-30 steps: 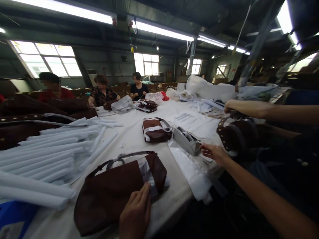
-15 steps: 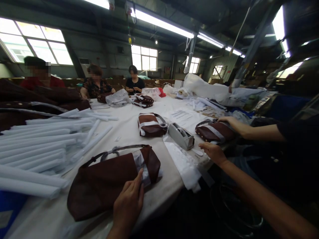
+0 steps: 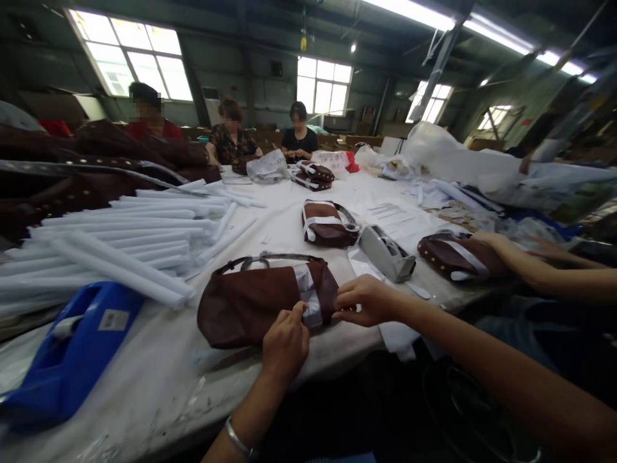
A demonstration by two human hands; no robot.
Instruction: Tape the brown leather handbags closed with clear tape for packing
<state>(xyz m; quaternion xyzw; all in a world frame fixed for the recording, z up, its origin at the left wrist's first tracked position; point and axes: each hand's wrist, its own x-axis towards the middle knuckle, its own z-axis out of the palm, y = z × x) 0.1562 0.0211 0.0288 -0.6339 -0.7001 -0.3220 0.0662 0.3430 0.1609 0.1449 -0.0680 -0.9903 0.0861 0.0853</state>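
Note:
A dark brown handbag (image 3: 250,305) lies on its side at the table's front edge, its strap behind it. Translucent plastic wrap (image 3: 308,292) goes around its right part. My left hand (image 3: 286,341) is closed, with its fingertips on the front of this wrap. Close to the bag's right end is my right hand (image 3: 364,301), its fingers pinched together; whatever is between them is too small to make out. Beyond the right hand stands a grey tape dispenser (image 3: 388,254). A smaller wrapped brown bag (image 3: 328,225) sits left of the dispenser.
White paper rolls (image 3: 159,235) are piled at left, behind a blue tape dispenser (image 3: 72,360). At right, a co-worker's hand (image 3: 496,247) rests on another wrapped bag (image 3: 463,257). Several people sit across the table (image 3: 270,218). Brown bags (image 3: 96,180) are heaped far left.
My right hand has moved left, from beside the grey dispenser to the handbag's right end. My left index finger, stretched out before, is now bent. The view has turned left, showing more of the blue dispenser.

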